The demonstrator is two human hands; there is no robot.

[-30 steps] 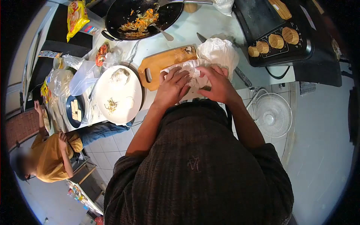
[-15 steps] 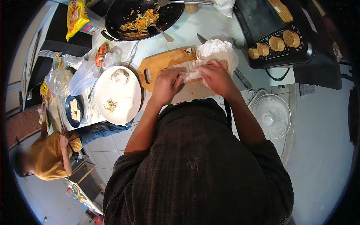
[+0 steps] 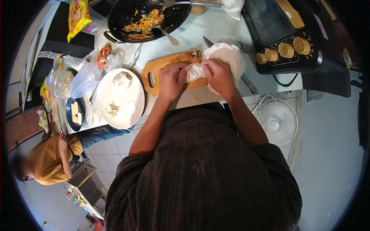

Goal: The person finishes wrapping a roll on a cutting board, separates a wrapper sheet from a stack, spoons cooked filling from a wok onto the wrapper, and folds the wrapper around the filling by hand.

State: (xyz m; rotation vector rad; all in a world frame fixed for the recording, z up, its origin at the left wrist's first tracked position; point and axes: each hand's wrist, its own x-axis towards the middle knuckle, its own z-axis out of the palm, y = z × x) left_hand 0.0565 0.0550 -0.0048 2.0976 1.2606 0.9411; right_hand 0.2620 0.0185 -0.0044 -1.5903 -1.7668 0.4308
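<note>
Between my hands, a thin white spring roll wrapper (image 3: 195,72) is folded into a short roll over the wooden cutting board (image 3: 165,63). The fingers of my left hand (image 3: 170,80) are closed on its left end. My right hand (image 3: 220,77) pinches the right end with thumb and fingers. Any filling inside is hidden. Right of the board, partly under my right hand, lies a stack of round wrappers (image 3: 233,57). A knife (image 3: 249,84) sticks out from beneath the stack. Behind the board stands a black wok (image 3: 117,24) with shredded vegetable filling (image 3: 148,24) and a spoon (image 3: 169,36).
Left of the board is a white plate (image 3: 125,96) with scraps on it. Beyond it sit plastic bags (image 3: 83,81) and a dark plate (image 3: 71,122) of pale pieces. A stove with wooden knobs (image 3: 286,50) is at right, a fan (image 3: 275,122) below. A person (image 3: 50,163) sits at left.
The wrapper, stretched longer across the board before, is now a shorter, more compact roll between my hands. My left hand has turned more upright, with its fingers over the roll's end.
</note>
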